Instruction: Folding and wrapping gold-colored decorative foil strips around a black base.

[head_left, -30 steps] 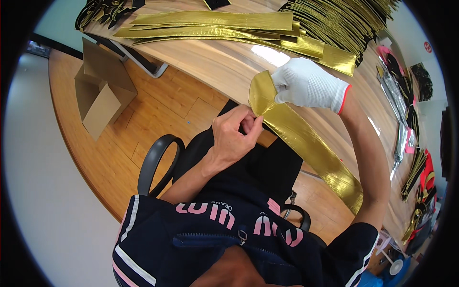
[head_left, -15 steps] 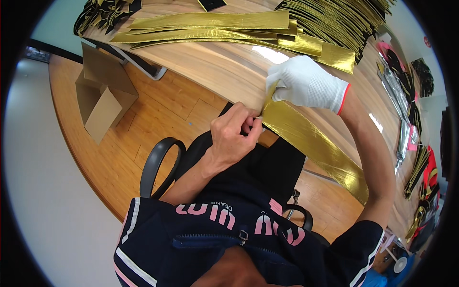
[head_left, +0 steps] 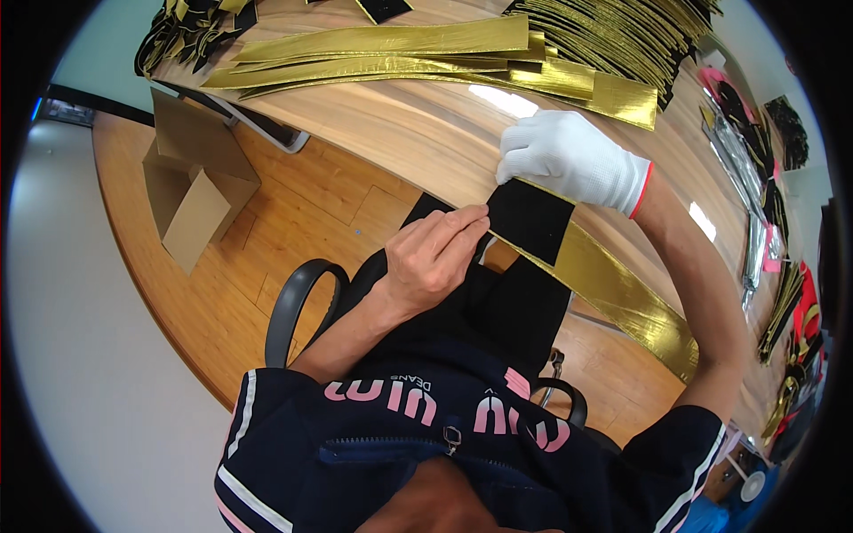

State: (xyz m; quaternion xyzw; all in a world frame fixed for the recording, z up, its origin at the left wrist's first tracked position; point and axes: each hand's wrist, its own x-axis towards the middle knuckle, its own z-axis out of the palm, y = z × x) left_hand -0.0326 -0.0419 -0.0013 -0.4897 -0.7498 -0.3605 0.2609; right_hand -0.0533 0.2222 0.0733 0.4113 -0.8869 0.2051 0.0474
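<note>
A long gold fabric strip (head_left: 622, 289) lies slantwise along the near table edge, its left end folded over so that the black backing (head_left: 533, 222) faces up. My bare left hand (head_left: 435, 253) pinches the near left corner of this fold between thumb and fingers. On its far corner, my right hand (head_left: 569, 160) in a white knitted glove with a red cuff grips the fold with curled fingers. The strip's right end passes beneath my right forearm. Part of the folded edge is hidden under the glove.
Several loose gold strips (head_left: 400, 67) lie across the table's far side, beside a dense stack of gold-and-black strips (head_left: 622, 40). Black-and-gold scraps (head_left: 191, 35) pile up at far left. An open cardboard box (head_left: 200, 191) stands on the floor. Silver strips (head_left: 737, 178) lie at right.
The left end of the gold strip has been folded over to the right, bringing its black side up. My left fingers have straightened at the corner; my gloved hand has shifted slightly.
</note>
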